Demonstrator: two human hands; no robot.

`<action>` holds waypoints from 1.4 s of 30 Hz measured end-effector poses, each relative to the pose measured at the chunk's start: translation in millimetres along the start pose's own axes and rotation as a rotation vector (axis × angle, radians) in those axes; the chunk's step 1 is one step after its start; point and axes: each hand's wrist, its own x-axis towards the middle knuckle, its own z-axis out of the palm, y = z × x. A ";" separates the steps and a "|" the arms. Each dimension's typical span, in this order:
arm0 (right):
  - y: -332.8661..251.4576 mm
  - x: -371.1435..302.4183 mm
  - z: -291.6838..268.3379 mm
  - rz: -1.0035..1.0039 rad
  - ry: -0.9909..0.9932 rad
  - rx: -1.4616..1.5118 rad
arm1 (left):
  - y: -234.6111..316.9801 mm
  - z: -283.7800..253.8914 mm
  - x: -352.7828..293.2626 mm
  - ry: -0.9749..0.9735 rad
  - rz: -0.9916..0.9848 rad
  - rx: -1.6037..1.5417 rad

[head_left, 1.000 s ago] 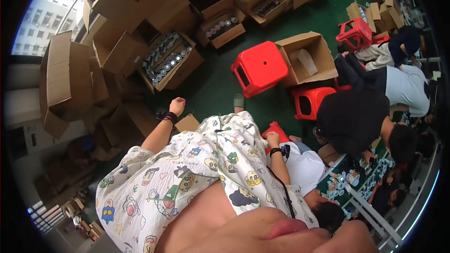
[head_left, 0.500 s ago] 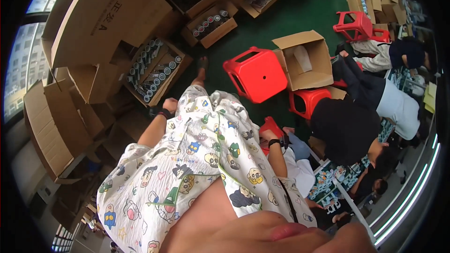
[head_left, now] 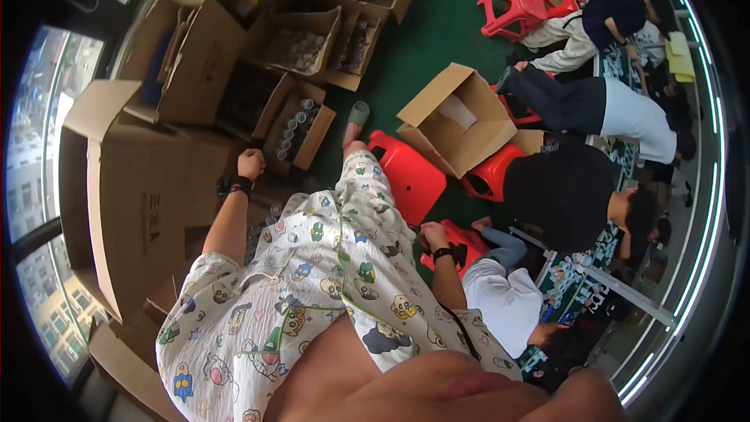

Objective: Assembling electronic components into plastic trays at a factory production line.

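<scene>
I see left hand (head_left: 251, 164) and right hand (head_left: 432, 237) curled, seemingly empty; foot (head_left: 355, 123) so near red stool (head_left: 412, 186) could trip.

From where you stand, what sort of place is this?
Likely an assembly or packing workshop: co-workers at a parts-strewn workbench, near open cardboard boxes and red plastic stools.

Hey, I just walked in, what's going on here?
A person in patterned clothing stands among open cartons. Their left hand, loosely curled, hangs near a carton of round-ended items; their right hand appears beside a red stool, contact unclear. I can see nothing held in either. Other people are gathered along the right side.
</scene>
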 end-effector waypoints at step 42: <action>-726.4 480.7 -491.7 -0.071 0.701 0.124 | 724.9 976.7 608.7 -0.899 0.604 1.291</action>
